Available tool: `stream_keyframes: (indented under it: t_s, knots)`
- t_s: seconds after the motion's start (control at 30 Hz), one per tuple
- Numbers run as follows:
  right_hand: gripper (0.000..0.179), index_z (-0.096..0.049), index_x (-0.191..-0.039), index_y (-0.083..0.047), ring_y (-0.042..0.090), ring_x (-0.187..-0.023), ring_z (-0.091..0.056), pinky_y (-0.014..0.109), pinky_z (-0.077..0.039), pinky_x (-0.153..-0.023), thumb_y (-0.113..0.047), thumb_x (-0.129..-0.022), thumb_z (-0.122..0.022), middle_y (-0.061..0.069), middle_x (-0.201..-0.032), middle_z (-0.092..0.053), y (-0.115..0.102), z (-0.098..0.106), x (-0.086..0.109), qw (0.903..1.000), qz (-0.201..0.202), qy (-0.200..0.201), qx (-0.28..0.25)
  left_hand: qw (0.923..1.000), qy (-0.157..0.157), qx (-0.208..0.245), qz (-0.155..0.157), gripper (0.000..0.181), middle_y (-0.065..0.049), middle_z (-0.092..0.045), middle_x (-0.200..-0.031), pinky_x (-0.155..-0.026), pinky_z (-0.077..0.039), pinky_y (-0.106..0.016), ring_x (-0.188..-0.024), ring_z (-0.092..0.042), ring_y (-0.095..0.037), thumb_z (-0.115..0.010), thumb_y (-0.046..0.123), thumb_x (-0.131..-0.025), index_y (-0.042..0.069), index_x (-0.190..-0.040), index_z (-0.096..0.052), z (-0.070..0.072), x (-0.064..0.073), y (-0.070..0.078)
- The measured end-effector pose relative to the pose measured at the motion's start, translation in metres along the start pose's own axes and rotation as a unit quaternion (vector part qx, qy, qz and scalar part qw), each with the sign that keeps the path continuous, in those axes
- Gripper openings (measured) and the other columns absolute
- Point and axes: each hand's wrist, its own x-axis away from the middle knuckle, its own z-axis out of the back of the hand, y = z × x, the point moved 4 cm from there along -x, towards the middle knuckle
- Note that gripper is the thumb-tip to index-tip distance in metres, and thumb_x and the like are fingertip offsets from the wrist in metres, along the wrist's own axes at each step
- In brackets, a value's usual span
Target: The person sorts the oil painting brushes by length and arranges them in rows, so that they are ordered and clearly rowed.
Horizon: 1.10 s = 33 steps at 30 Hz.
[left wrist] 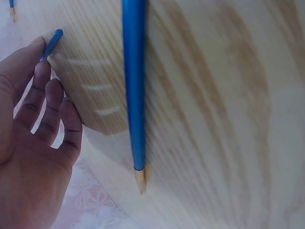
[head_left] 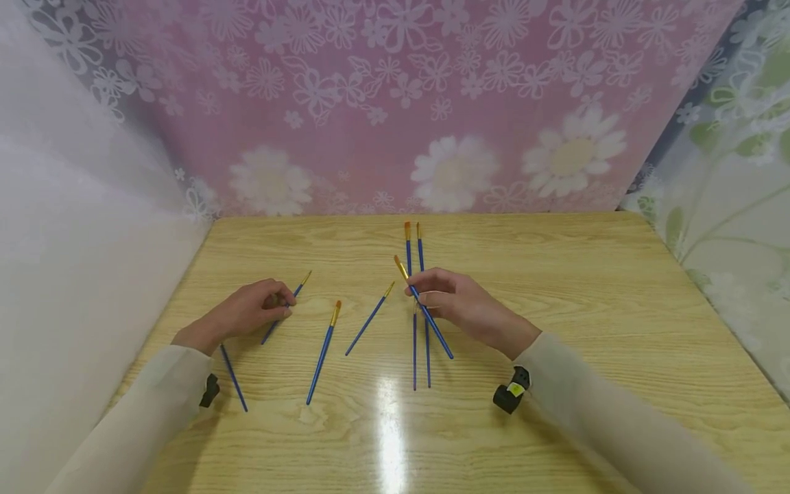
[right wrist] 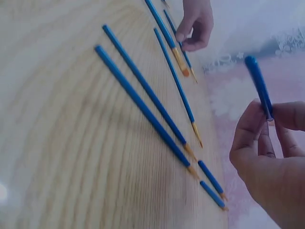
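Head view | left hand (head_left: 252, 309) pinches slim paintbrush (head_left: 302, 284) | right hand (head_left: 468, 307) pinches raised paintbrush (head_left: 438, 334)

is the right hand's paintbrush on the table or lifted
Lifted: the right wrist view shows the right hand pinching this paintbrush clear of the table.

And here's the left arm (head_left: 138, 412), pale-sleeved, slanting up from eight o'clock toward two, the left hand (head_left: 243, 312) leading it, low, with thumb (left wrist: 19, 67) and forefinger drawn into a pinch and the other fingers (left wrist: 52, 95) bent alongside! Over at four o'clock it's the right hand (head_left: 469, 305), also pinching, thumb set opposite bent fingers, knuckles aimed toward ten, the right arm (head_left: 617, 418) stretched out behind it in matching pale cloth.
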Motion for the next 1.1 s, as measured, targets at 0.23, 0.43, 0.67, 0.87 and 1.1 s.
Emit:
stream_keyframes:
  t_s: [0.23, 0.43, 0.67, 0.87, 1.1]
  knots:
    - [0.041, -0.05, -0.157, -0.007, 0.042, -0.141, -0.054, 0.044, -0.051, -0.112, -0.013, -0.116, -0.053, 0.02, -0.163, -0.049, 0.007, 0.027, -0.008, 0.9991, 0.004, 0.041, -0.011, 1.0, 0.0, 0.002, -0.001, 0.016, -0.003, -0.069, -0.111, -0.087, -0.052, -0.042, -0.091, -0.059, -0.016, -0.071, 0.019, -0.109, 0.013, -0.123, -0.07, -0.001, 0.0, -0.001]
    - [0.049, -0.044, -0.162, -0.004, 0.04, -0.144, -0.051, 0.05, -0.048, -0.117, -0.015, -0.116, -0.055, 0.02, -0.165, -0.045, 0.01, 0.046, -0.015, 0.9973, 0.01, 0.073, -0.002, 1.0, -0.002, 0.001, 0.001, 0.015, -0.003, -0.069, -0.111, -0.087, -0.051, -0.042, -0.091, -0.059, -0.017, -0.071, 0.019, -0.109, 0.013, -0.123, -0.069, -0.001, 0.001, -0.003]
    - [0.053, -0.043, -0.163, -0.005, 0.04, -0.149, -0.048, 0.056, -0.046, -0.122, -0.006, -0.113, -0.058, 0.016, -0.166, -0.043, 0.008, 0.061, -0.026, 0.9954, 0.013, 0.093, 0.02, 1.0, 0.0, 0.0, 0.002, 0.015, -0.002, -0.069, -0.111, -0.086, -0.051, -0.041, -0.091, -0.058, -0.017, -0.071, 0.019, -0.109, 0.014, -0.123, -0.07, 0.0, 0.001, -0.002]
    - [0.051, -0.047, -0.161, -0.007, 0.038, -0.143, -0.054, 0.05, -0.05, -0.119, -0.008, -0.112, -0.061, 0.016, -0.165, -0.045, 0.002, 0.067, -0.04, 0.9923, 0.007, 0.119, 0.033, 1.0, -0.005, 0.0, 0.003, 0.016, -0.003, -0.069, -0.113, -0.088, -0.052, -0.043, -0.093, -0.06, -0.016, -0.07, 0.019, -0.109, 0.013, -0.124, -0.069, 0.001, 0.002, -0.002]
    - [0.05, -0.049, -0.16, -0.005, 0.038, -0.141, -0.057, 0.048, -0.052, -0.117, -0.008, -0.111, -0.062, 0.019, -0.162, -0.047, -0.005, 0.066, -0.056, 0.9901, 0.002, 0.138, 0.026, 1.0, -0.004, 0.003, -0.004, 0.015, -0.003, -0.069, -0.113, -0.088, -0.052, -0.043, -0.092, -0.06, -0.016, -0.07, 0.019, -0.109, 0.014, -0.124, -0.069, 0.001, 0.0, 0.001]
